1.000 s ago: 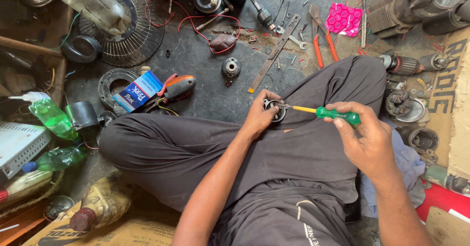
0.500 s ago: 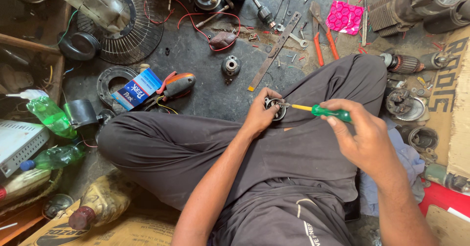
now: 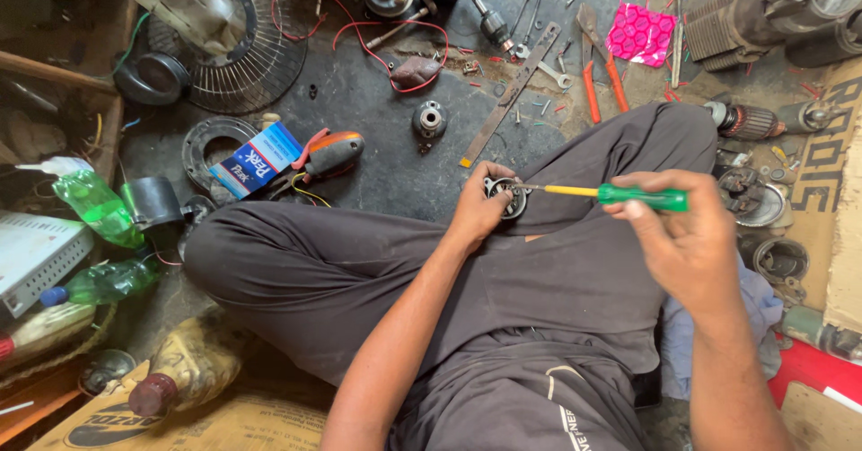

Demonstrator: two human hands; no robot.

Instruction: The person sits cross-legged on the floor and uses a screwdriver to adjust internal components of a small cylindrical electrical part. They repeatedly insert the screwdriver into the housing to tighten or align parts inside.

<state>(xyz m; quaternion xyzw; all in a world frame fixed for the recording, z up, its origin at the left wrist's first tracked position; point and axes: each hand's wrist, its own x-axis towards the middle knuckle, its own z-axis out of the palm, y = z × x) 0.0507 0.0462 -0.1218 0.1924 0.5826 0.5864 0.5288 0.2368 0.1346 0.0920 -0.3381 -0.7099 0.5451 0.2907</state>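
Observation:
I sit cross-legged on a dark floor in grey trousers. My left hand [image 3: 479, 207] grips a small round metal part [image 3: 508, 196] over my right knee. My right hand [image 3: 687, 240] holds a screwdriver [image 3: 620, 195] with a green handle and yellow shaft. The screwdriver lies nearly level, and its thin metal tip touches the top of the round part. Most of the part is hidden behind my left fingers.
Scattered on the floor: pliers with orange-grey handles [image 3: 328, 154], a blue-white box [image 3: 254, 160], a small round motor piece [image 3: 429, 119], a flat metal bar [image 3: 509, 94], orange-handled cutters [image 3: 599, 74], a fan grille [image 3: 241, 51], green bottles [image 3: 95, 207], and motor armatures [image 3: 750, 120] at right.
Both hands with the part and screwdriver have shifted slightly up the frame. The screwdriver has levelled out, and its tip stays on the round part.

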